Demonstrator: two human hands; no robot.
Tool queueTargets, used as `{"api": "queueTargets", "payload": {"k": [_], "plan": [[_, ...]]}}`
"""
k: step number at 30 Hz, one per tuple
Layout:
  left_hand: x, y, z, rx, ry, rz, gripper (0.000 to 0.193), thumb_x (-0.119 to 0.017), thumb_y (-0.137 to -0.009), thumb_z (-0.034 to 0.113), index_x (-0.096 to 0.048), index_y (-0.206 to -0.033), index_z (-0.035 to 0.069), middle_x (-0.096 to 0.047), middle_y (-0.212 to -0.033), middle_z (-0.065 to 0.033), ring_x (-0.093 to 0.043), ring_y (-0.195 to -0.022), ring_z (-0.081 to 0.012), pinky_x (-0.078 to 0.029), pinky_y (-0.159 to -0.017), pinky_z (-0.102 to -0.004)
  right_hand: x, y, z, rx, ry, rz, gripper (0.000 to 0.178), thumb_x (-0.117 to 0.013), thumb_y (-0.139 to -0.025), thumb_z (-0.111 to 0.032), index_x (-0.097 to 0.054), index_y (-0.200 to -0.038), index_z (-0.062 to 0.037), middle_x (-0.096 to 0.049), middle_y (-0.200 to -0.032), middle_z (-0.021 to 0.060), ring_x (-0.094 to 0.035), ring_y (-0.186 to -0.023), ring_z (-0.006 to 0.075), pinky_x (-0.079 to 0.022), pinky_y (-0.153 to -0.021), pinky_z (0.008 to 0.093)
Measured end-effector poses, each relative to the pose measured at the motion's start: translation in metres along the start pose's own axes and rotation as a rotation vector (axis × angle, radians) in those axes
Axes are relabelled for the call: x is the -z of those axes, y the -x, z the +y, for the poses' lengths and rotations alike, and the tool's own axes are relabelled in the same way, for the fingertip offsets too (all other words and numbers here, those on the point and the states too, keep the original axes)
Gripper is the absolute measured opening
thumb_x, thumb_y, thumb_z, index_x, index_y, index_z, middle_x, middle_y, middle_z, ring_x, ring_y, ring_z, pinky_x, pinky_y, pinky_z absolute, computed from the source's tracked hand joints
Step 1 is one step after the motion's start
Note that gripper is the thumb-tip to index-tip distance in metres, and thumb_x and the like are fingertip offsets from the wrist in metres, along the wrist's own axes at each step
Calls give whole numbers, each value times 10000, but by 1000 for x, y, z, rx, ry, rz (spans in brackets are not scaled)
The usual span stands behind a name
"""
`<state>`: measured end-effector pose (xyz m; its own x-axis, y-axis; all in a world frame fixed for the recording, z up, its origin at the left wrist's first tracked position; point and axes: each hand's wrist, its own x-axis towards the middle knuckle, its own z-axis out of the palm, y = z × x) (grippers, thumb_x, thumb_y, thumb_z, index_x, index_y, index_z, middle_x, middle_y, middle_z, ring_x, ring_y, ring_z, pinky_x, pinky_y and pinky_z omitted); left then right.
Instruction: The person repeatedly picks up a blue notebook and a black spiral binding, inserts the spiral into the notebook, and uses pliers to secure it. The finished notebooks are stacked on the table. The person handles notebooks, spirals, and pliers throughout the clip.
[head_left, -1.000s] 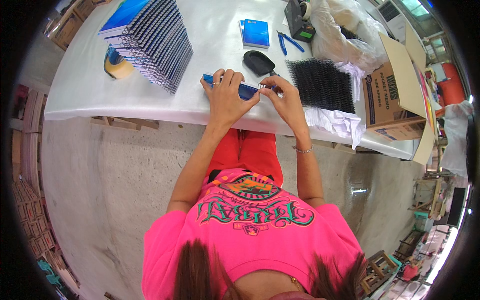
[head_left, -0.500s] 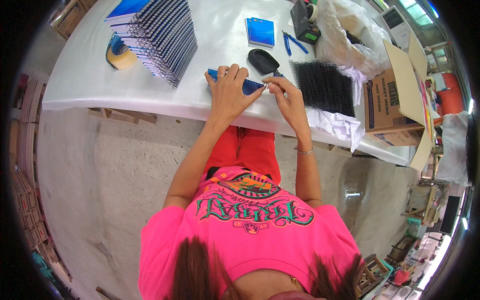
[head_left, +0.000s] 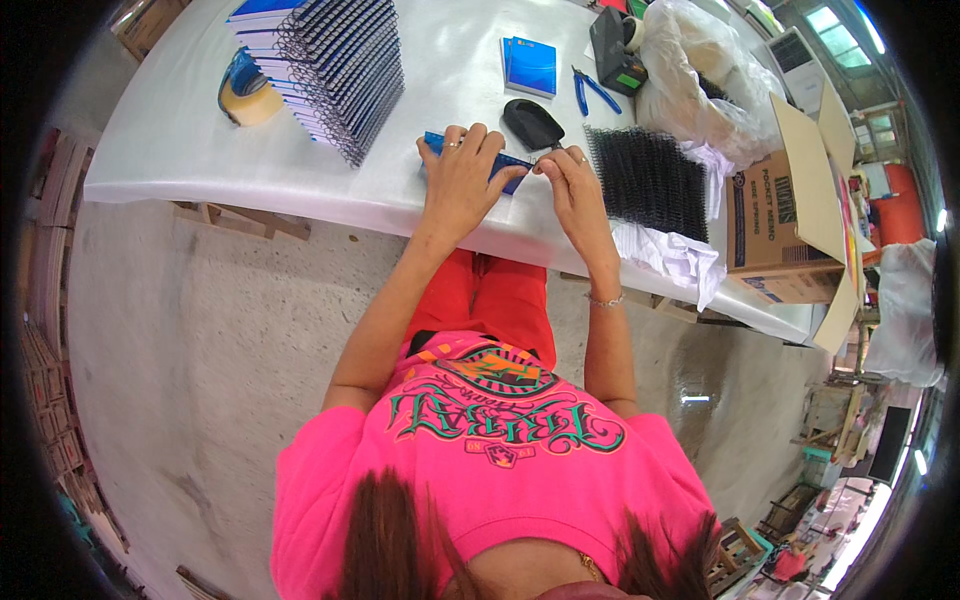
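Note:
Near the table's front edge lies a small blue-covered notebook [head_left: 514, 182], largely hidden beneath my left hand [head_left: 460, 185]. That hand grips it from above, with the thumb on its near right side and the fingers across its far edge. At the notebook's right end, my right hand [head_left: 577, 195] is closed in a pinch. Whatever sits between those fingertips is too small to make out. A black scoop-shaped tool [head_left: 533, 124] rests just beyond my right hand. To the right of that hand lies a pile of black spiral binding wires [head_left: 650, 180].
At the left stand a tall stack of spiral-bound blue notebooks [head_left: 345, 70] and a tape roll [head_left: 250, 104]. Farther back are blue notebooks [head_left: 530, 68], blue-handled cutters [head_left: 596, 92] and a black tape dispenser [head_left: 617, 55]. An open cardboard box [head_left: 770, 225] and plastic bag [head_left: 690, 75] occupy the right.
My right hand has closed from looser, spread fingers into a tighter pinch at the notebook's right end. My left hand stays on the notebook. The whole view has shifted slightly.

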<state>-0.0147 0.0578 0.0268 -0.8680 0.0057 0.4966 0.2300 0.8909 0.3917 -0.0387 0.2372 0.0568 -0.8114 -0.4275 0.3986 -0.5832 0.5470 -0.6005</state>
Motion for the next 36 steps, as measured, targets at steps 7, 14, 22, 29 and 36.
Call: {"api": "queueTargets", "payload": {"k": [7,14,22,29,36], "plan": [[3,1,0,16,-6,-43,299,-584,-948,382,-604,-1098,123,-555,-1072,-31,-486,-1106,-272,-323,-950,-662,-3,-4,-8,6,5,80,158,-634,-926,-125,-577,-1036,-28,-556,-950,171,-555,-814,366,-419,-710,434],[7,2,-3,57,126,43,364,-644,-916,358,-571,-1204,147,-478,-1220,-82,-465,-1161,-313,-318,-1008,-609,-5,-7,-6,7,58,95,105,-600,-943,-121,-619,-955,-19,-583,-914,151,-567,-811,361,-421,-693,441],[-3,14,-17,273,335,264,625,-862,-696,399,-565,-1161,105,-443,-1195,-182,-484,-1108,-352,-385,-975,-516,7,-26,21,-32,-100,-158,201,-568,-899,11,-640,-1084,-22,-604,-984,144,-605,-897,313,-471,-785,377],[5,10,-35,277,486,113,596,-866,-698,374,-545,-1098,70,-464,-1068,-147,-525,-998,-325,-461,-853,-413,10,-63,73,-75,60,-283,357,-666,-764,72,-666,-1113,-3,-625,-1104,181,-638,-969,326,-505,-879,371],[35,9,-67,177,558,67,563,-862,-714,346,-523,-1071,72,-453,-1073,-128,-513,-986,-297,-459,-852,-389,-18,-70,53,61,224,-275,323,-857,-678,-181,-732,-959,-82,-542,-1249,226,-536,-1101,365,-445,-934,452]]}}
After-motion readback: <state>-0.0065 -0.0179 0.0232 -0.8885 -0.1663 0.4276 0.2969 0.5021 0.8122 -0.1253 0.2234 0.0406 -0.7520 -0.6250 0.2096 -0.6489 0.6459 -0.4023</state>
